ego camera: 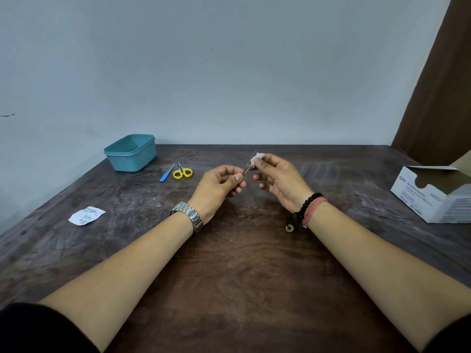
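Right of the yellow scissors (183, 171), above the surface (242, 263), your left hand (219, 186) has its grip clenched on the base of the tweezers (247, 166). Your right hand (280, 179) pinches the white swab (258, 157) round their prongs. Draw it toward the tips in one steady stroke, with the left grip firm.

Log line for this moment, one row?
left hand pinches tweezers | right hand pinches white swab against tweezers | scissors on table
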Available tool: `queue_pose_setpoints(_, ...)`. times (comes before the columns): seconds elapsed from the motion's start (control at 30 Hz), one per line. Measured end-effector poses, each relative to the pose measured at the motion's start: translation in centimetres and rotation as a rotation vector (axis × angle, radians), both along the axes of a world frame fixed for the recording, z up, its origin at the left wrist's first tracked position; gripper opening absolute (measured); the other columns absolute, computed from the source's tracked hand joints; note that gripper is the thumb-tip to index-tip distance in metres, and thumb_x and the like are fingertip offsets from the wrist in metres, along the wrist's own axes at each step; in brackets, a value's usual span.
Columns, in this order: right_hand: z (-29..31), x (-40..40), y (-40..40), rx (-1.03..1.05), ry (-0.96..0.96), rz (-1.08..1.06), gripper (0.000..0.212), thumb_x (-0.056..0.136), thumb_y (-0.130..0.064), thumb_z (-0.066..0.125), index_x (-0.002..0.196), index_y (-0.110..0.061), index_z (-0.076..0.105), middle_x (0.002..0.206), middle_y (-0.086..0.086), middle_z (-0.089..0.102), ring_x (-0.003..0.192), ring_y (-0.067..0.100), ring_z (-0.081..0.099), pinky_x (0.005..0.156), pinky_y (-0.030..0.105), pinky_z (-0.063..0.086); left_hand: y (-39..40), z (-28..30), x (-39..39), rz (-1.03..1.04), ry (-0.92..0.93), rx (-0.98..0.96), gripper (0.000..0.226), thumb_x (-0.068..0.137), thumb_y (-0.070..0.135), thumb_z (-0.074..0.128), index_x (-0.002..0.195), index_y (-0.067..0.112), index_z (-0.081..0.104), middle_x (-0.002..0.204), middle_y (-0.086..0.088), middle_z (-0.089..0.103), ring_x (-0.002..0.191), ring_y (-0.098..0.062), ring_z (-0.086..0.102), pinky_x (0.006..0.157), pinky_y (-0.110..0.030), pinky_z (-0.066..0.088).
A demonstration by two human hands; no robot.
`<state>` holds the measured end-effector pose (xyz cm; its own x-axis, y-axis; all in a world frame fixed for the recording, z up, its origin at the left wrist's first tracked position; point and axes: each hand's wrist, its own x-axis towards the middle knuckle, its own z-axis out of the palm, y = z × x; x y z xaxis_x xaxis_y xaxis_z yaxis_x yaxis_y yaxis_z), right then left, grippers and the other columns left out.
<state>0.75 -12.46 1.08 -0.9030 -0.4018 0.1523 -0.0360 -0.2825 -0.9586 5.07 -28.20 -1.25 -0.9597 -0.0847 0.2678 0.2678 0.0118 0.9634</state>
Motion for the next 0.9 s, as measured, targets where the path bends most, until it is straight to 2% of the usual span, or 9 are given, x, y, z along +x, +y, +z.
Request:
queue_pose_setpoints(0.27,0.06,-0.01,-0.01,0.03,0.032,-0.037,0.009,0.092,-0.016,0.061,0.086,-0.02,0.065,0.084,-0.006,0.066,0.067,0.008,0.058,0.056,0.017,0.044,0.04,0.07,-0.01,0.006,-0.005,0.008,0.008,0.094,0.007,0.056,0.093,0.013,0.061,0.067,0.005,0.066,0.056,-0.004,0.056,0.058,-0.015,0.046)
queue_pose_setpoints(0.4,-0.43,0.17,-0.15,0.094,0.032,0.014,0.005,0.092,-0.017,0.061,0.089,-0.019,0.066,0.086,-0.002,0.067,0.066,0.007,0.058,0.057,0.018,0.044,0.09,0.02,0.06,0.0,-0.003,0.009,0.008,0.094,0.007,0.056,0.092,0.013,0.061,0.068,0.003,0.065,0.056,-0.004,0.056,0.057,-0.015,0.045)
queue_pose_setpoints(0.57,-0.13,0.07,0.03,0.036,0.048,-0.05,0.008,0.09,-0.015,0.063,0.086,-0.021,0.066,0.083,-0.008,0.066,0.066,0.007,0.058,0.055,0.017,0.044,0.13,0.01,0.07,-0.004,-0.011,0.011,0.008,0.094,0.008,0.056,0.092,0.014,0.061,0.068,0.002,0.065,0.057,-0.005,0.056,0.058,-0.016,0.045)
queue_pose_setpoints(0.77,-0.37,0.43,-0.3,0.062,0.052,0.003,0.006,0.09,-0.015,0.063,0.088,-0.02,0.066,0.084,-0.004,0.067,0.066,0.007,0.059,0.056,0.019,0.043,0.04,0.06,0.13,0.0,-0.015,0.032,0.008,0.094,0.008,0.056,0.091,0.013,0.061,0.067,0.004,0.066,0.057,-0.005,0.056,0.058,-0.016,0.045)
queue_pose_setpoints(0.9,0.08,0.13,0.21,-0.017,0.043,-0.063,0.008,0.09,-0.016,0.064,0.087,-0.021,0.068,0.084,-0.009,0.067,0.065,0.006,0.058,0.055,0.017,0.043,0.19,0.12,0.17,-0.002,-0.02,0.02,0.008,0.094,0.008,0.055,0.091,0.013,0.061,0.068,0.003,0.065,0.056,-0.005,0.056,0.058,-0.016,0.045)
